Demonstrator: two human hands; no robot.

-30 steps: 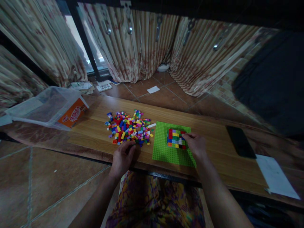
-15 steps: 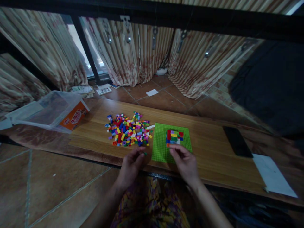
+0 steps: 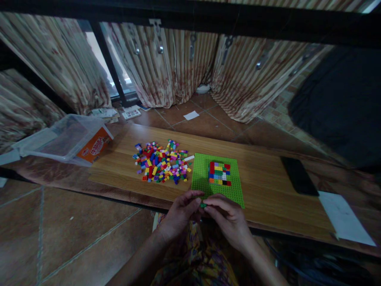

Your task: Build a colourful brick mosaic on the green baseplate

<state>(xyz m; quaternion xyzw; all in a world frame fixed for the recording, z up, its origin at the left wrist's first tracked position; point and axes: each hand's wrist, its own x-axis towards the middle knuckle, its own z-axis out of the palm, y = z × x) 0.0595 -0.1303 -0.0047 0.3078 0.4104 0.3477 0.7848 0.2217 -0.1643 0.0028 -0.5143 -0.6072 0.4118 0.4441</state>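
Observation:
Just in front of the green baseplate (image 3: 200, 174), my left hand (image 3: 183, 212) and my right hand (image 3: 228, 216) meet. Between their fingertips is a small green brick (image 3: 203, 205), pinched from both sides. On the baseplate stands a block of joined bricks (image 3: 219, 173) in red, yellow, green, blue, white and other colours, with its front row showing orange, yellow, black and red. To the left lies a loose pile of small coloured bricks (image 3: 162, 162) on the wooden table (image 3: 268, 190).
At the table's left end a clear plastic box (image 3: 67, 137) with an orange label lies tipped. A black phone (image 3: 298, 176) and a white sheet of paper (image 3: 345, 218) lie on the right. Striped curtains (image 3: 166, 71) hang behind the table.
My left hand has moved right with the green brick. My right hand has drawn back from the brick block toward me, and its fingers now meet the green brick too.

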